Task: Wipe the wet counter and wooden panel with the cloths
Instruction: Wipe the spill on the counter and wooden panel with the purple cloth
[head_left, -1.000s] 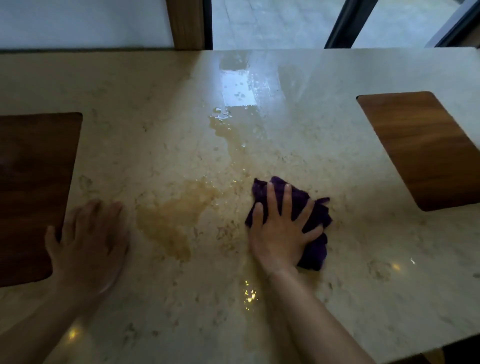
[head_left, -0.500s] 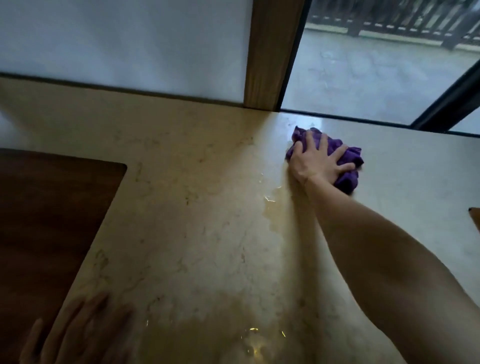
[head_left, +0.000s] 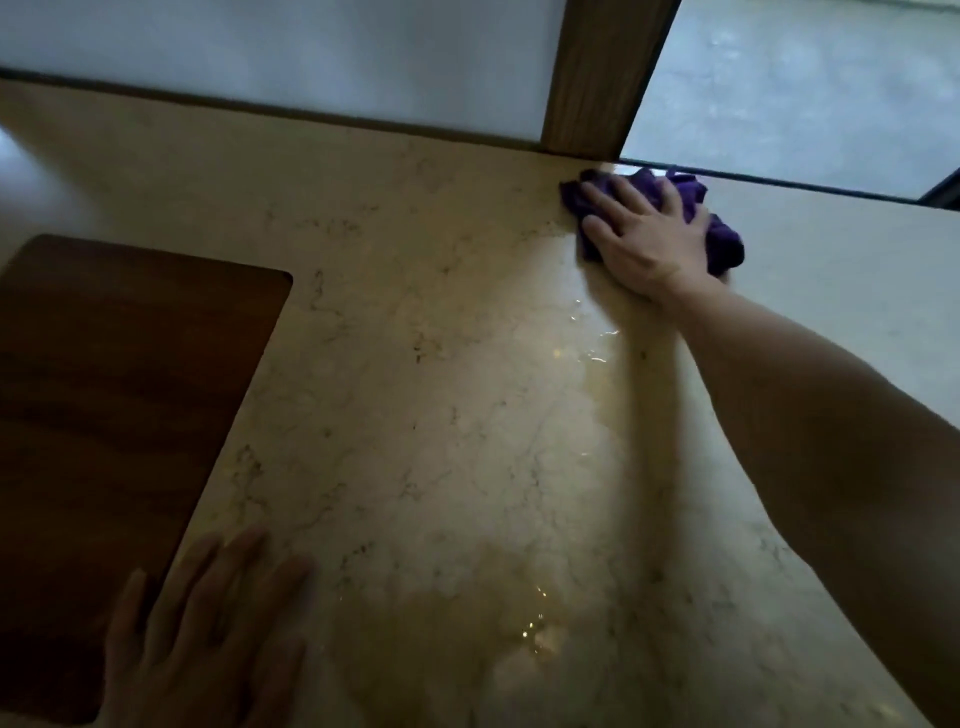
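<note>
My right hand (head_left: 644, 236) presses flat, fingers spread, on a crumpled purple cloth (head_left: 722, 244) at the far edge of the beige marble counter (head_left: 415, 364), just below the wooden post. A wet streak (head_left: 587, 353) runs from the cloth toward me and widens into a brownish puddle (head_left: 498, 618) near the front. My left hand (head_left: 202, 634) rests flat on the counter at the near left, fingers straight, touching the edge of the dark wooden panel (head_left: 114, 415) set into the counter.
A wooden post (head_left: 597, 78) stands at the counter's back edge. To its left is a frosted white pane (head_left: 285, 47), to its right a window (head_left: 805, 83) onto a paved floor outside.
My right hand has pushed the purple cloth from the counter's middle up to its far edge by the post. The left hand has stayed flat near the wooden panel.
</note>
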